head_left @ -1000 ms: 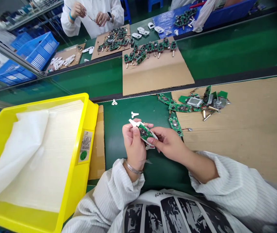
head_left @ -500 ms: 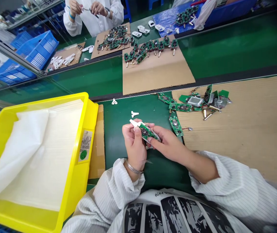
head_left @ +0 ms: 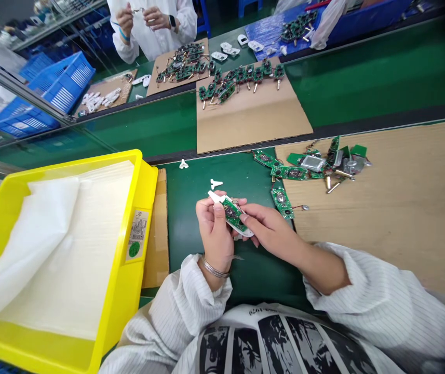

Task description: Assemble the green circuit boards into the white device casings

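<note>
At 6 o'clock on the green bench mat (head_left: 191, 218), a green circuit board (head_left: 231, 211) on a white plastic housing (head_left: 215, 197) is clamped between left hand (head_left: 216, 228) and right hand (head_left: 271, 231), together; edge grip is advised.

Markings noted: tray label and shirt numerals

A paper label (head_left: 138, 235) bearing a round green sticker (head_left: 134, 250) is fixed to the wall of the yellow tray (head_left: 149, 208), left of the grip (head_left: 222, 218); its print is too small to be read. Numerals taken as "1920" are seen inverted on the printed shirt (head_left: 245, 319), below the grip.
</note>
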Available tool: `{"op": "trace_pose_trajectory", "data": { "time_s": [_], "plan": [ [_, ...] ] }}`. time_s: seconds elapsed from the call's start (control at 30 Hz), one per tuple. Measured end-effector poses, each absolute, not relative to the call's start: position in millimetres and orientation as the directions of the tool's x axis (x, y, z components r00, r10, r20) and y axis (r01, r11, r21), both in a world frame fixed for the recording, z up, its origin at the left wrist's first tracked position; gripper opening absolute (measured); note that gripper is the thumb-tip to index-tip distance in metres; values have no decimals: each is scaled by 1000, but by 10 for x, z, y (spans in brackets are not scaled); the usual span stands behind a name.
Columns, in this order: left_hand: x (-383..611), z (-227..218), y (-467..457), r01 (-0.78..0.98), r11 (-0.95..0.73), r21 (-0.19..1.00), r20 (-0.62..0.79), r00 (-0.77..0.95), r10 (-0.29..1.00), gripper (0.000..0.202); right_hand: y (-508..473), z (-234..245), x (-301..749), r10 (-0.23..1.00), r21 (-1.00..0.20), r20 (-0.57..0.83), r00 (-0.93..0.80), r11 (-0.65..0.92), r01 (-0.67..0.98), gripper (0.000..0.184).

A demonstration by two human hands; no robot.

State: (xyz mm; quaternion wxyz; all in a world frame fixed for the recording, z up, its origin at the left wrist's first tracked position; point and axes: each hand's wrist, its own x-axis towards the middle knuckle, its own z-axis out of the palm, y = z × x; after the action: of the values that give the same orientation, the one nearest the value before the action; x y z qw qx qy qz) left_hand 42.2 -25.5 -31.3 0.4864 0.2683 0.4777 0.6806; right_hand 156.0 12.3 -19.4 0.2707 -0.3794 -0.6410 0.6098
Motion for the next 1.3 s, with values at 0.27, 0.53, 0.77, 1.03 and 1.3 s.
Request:
{"op": "trace_pose_trajectory", "data": {
  "time_s": [0.27,0.53,0.77,1.03,1.3],
  "plan": [
    [426,-358,-253,-366,-156,917,-6,-405,914,19,129,-174,1579,839,-993,-92,-537,-36,114,23],
    [349,-337,-172,-361,-225,905,23,-488,873,26,134,-187,1624,873,-960,28,-488,160,231,24],
    [254,-352,-97,-260,-286,922,27,-695,718,30,13,-176,1625,628,-746,506,-592,663,66,44],
    [286,-300,-121,-387,-247,888,3,-533,846,31,-40,-130,1618,656,-726,611,-443,687,17,17],
    [262,-230,-134,-809,106,578,-228,-35,973,26,161,-225,1606,955,-941,-167,-246,-229,-250,31]
  ]
}}
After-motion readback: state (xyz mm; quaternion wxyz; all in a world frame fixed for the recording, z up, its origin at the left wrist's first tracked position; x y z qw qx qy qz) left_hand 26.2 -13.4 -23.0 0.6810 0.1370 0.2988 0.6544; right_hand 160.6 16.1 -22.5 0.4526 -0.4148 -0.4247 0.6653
